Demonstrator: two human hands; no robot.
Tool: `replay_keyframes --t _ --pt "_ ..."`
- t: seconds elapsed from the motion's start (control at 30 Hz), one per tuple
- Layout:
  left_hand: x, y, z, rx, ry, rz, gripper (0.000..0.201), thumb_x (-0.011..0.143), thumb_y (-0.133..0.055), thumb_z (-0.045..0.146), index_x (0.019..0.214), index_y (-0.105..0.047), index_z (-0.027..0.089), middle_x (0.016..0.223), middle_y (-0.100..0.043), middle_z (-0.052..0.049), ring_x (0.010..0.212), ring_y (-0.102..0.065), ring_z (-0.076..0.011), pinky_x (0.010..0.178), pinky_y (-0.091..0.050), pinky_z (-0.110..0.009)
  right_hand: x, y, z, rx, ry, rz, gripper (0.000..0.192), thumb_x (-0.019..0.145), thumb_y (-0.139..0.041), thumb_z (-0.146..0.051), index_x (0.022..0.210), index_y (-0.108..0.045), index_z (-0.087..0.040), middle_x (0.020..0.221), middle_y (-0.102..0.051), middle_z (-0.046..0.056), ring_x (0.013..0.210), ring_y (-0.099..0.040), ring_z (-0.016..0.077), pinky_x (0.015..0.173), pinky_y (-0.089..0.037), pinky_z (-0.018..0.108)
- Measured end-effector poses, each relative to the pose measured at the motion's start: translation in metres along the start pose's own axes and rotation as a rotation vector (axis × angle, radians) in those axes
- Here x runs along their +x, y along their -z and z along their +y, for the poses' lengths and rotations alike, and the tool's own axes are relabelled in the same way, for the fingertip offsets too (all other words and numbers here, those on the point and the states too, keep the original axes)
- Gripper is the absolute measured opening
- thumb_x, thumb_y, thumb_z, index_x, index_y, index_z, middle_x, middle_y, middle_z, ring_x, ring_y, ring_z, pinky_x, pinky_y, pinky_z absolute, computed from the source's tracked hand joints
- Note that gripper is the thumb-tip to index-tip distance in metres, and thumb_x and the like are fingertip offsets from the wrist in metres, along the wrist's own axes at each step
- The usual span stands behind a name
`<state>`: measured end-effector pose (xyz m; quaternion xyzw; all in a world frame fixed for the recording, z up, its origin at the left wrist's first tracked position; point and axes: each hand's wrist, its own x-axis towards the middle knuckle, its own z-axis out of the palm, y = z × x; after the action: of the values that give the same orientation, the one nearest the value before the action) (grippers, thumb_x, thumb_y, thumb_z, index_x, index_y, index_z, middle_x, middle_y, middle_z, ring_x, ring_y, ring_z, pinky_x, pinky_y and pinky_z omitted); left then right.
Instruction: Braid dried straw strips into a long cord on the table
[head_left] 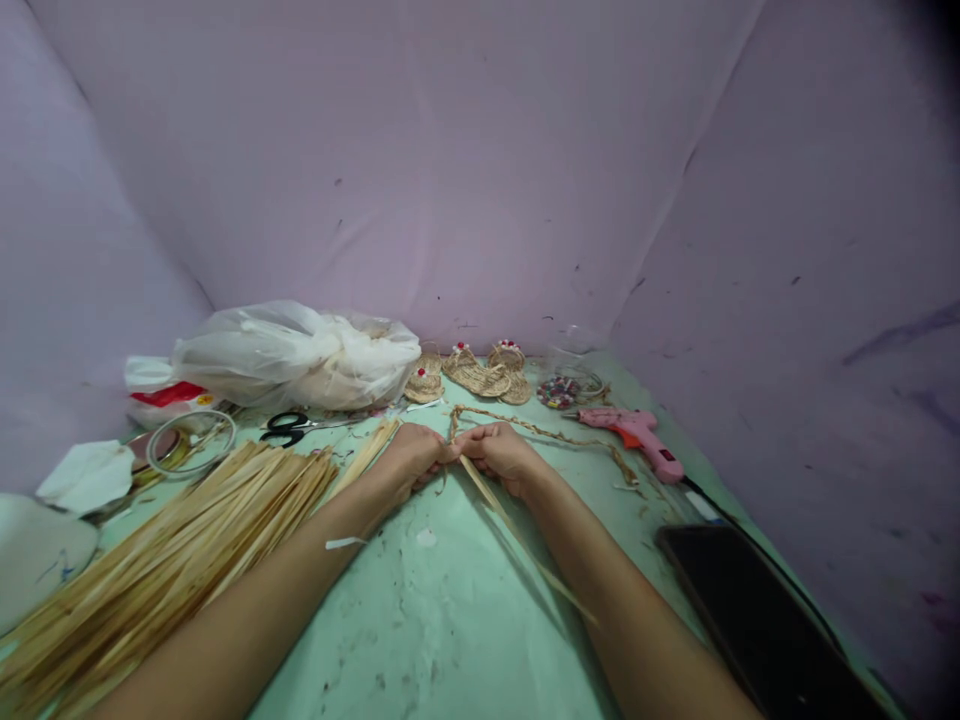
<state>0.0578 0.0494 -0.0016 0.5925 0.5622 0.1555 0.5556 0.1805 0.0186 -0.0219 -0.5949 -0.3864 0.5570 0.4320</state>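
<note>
Mid-frame, the left hand (411, 457) and right hand (499, 455) pinch shut on a rough braided straw cord (540, 433) — flat dry straw strips (172, 560) piled lower left.

A pale green worktop (420, 620) carries a bundle of straw strips (165, 560), black scissors (289, 428), a white plastic bag (292, 355), small woven sandals (480, 375), a pink glue gun (637, 435), a tape roll (187, 443) and a dark phone (757, 620).

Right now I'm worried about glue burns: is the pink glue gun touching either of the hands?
Apart. The head view shows the pink glue gun lying on the green table, with bare surface between it and the right hand; the left hand is farther off.
</note>
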Motion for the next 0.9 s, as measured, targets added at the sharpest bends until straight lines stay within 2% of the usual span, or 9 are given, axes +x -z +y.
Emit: replay_keyframes --t 0.07,0.17,0.3,0.37,0.53,0.67,0.73,0.83,0.9 --pt "-0.001 0.003 0.0 0.026 0.029 -0.054 0.026 0.056 -0.058 0.027 0.05 -0.034 0.018 0.034 -0.029 0.008 0.029 -0.021 -0.0032 0.033 -0.011 -0.019 0.0 0.0 0.001 -0.026 0.016 -0.007 0.007 0.052 -0.056 -0.018 0.056 -0.056 -0.013 0.034 -0.038 -0.008 0.033 -0.023 0.0031 0.036 -0.014 0.018" --pt "0.002 0.01 -0.002 -0.001 -0.017 -0.127 0.029 0.056 -0.059 0.029 0.048 -0.033 0.017 0.036 -0.03 0.007 0.03 -0.02 -0.0021 0.033 -0.01 -0.019 -0.001 0.0 0.0 -0.051 0.037 -0.032 0.006 0.054 -0.055 -0.019 0.055 -0.054 -0.013 0.034 -0.036 -0.008 0.032 -0.022 0.0032 0.036 -0.014 0.018" --pt "0.01 0.02 -0.007 -0.105 -0.036 -0.339 0.03 0.057 -0.056 0.029 0.05 -0.03 0.017 0.041 -0.026 0.008 0.033 -0.018 -0.0014 0.035 -0.006 -0.018 -0.003 0.002 -0.001 -0.073 0.086 -0.074 0.014 0.059 -0.054 -0.025 0.051 -0.05 -0.014 0.035 -0.035 -0.008 0.033 -0.021 0.0028 0.036 -0.015 0.018" --pt "0.013 0.021 -0.008 -0.121 -0.012 -0.374 0.029 0.056 -0.055 0.027 0.05 -0.028 0.018 0.042 -0.024 0.008 0.033 -0.018 -0.0015 0.035 -0.005 -0.018 -0.002 0.003 0.0 -0.098 0.124 -0.076 0.015 0.06 -0.054 -0.026 0.051 -0.05 -0.013 0.037 -0.036 -0.008 0.035 -0.023 0.0028 0.037 -0.017 0.018" --pt "0.012 0.017 -0.007 -0.053 -0.009 -0.243 0.022 0.055 -0.053 0.024 0.049 -0.033 0.018 0.039 -0.026 0.007 0.032 -0.021 -0.0029 0.034 -0.008 -0.018 0.0 0.004 0.004 -0.131 0.173 -0.086 0.014 0.059 -0.054 -0.026 0.053 -0.05 -0.013 0.04 -0.038 -0.007 0.038 -0.026 0.0034 0.039 -0.018 0.018" --pt "0.005 0.026 0.001 0.229 -0.105 -0.111 0.008 0.053 -0.055 0.018 0.052 -0.05 0.012 0.041 -0.042 0.003 0.034 -0.029 -0.0037 0.035 -0.018 -0.018 -0.001 0.003 0.002 -0.111 0.114 -0.058 0.012 0.058 -0.053 -0.025 0.054 -0.05 -0.014 0.04 -0.039 -0.007 0.037 -0.027 0.0041 0.039 -0.02 0.019" --pt "0.0 0.032 0.009 0.348 -0.107 -0.008 0.016 0.051 -0.057 0.015 0.067 -0.059 0.01 0.044 -0.048 0.003 0.034 -0.034 -0.0053 0.036 -0.024 -0.018 -0.001 0.002 0.002 -0.109 0.109 -0.033 0.011 0.057 -0.053 -0.024 0.054 -0.051 -0.013 0.04 -0.04 -0.007 0.038 -0.029 0.0044 0.04 -0.021 0.019" --pt "-0.006 0.031 0.021 0.266 -0.084 0.079 0.039 0.057 -0.054 0.014 0.096 -0.056 0.009 0.04 -0.048 0.004 0.033 -0.038 -0.0085 0.036 -0.028 -0.019 0.0 0.002 0.003 -0.102 0.139 -0.027 0.011 0.056 -0.054 -0.023 0.054 -0.052 -0.013 0.04 -0.04 -0.006 0.039 -0.029 0.0045 0.041 -0.021 0.019" --pt "-0.006 0.023 0.024 0.15 -0.048 0.023 0.037 0.06 -0.05 0.013 0.096 -0.055 0.008 0.039 -0.048 0.002 0.033 -0.041 -0.0097 0.036 -0.029 -0.019 0.002 0.003 0.005 -0.089 0.157 -0.045 0.012 0.056 -0.055 -0.024 0.053 -0.052 -0.013 0.041 -0.042 -0.006 0.039 -0.03 0.0044 0.041 -0.022 0.019"
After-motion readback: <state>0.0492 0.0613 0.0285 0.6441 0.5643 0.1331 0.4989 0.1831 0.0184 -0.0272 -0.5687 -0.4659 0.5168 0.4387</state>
